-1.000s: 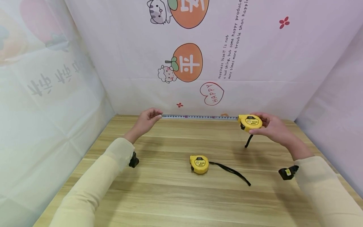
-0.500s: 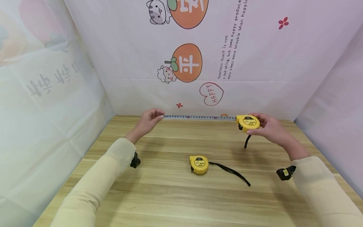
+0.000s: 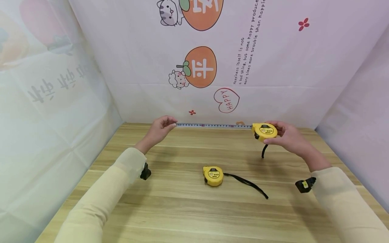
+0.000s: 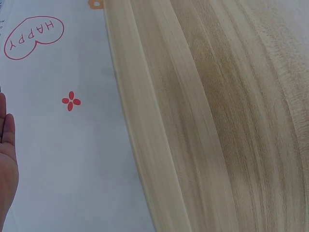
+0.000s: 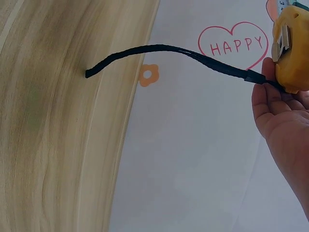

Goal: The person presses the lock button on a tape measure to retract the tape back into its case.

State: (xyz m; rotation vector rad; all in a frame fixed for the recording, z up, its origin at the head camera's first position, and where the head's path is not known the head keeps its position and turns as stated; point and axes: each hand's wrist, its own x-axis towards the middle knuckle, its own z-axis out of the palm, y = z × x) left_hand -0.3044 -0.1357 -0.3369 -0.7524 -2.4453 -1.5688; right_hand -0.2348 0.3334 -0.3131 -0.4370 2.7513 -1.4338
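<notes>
My right hand (image 3: pixel 287 136) grips a yellow tape measure (image 3: pixel 263 132) by its case, above the far right of the table. From the case a strip of numbered blade (image 3: pixel 214 125) runs level to the left. My left hand (image 3: pixel 159 130) pinches the blade's free end between thumb and fingers; the end itself is hidden. In the right wrist view the case (image 5: pixel 292 53) sits in my fingers, its black wrist strap (image 5: pixel 164 48) hanging loose. Only the edge of my left hand (image 4: pixel 7 164) shows in the left wrist view. A second yellow tape measure (image 3: pixel 213 176) lies mid-table.
The second tape measure's black strap (image 3: pixel 247 183) trails right across the wooden table (image 3: pixel 182 216). A printed white cloth (image 3: pixel 136 67) stands behind the table, with pale cloth walls at left and right. Small black wrist cameras (image 3: pixel 305 185) hang at both sleeves.
The right hand has moved slightly left with the tape measure, and the left hand slightly right. The blade span between them has become a little shorter. The tape measure on the table stays put.
</notes>
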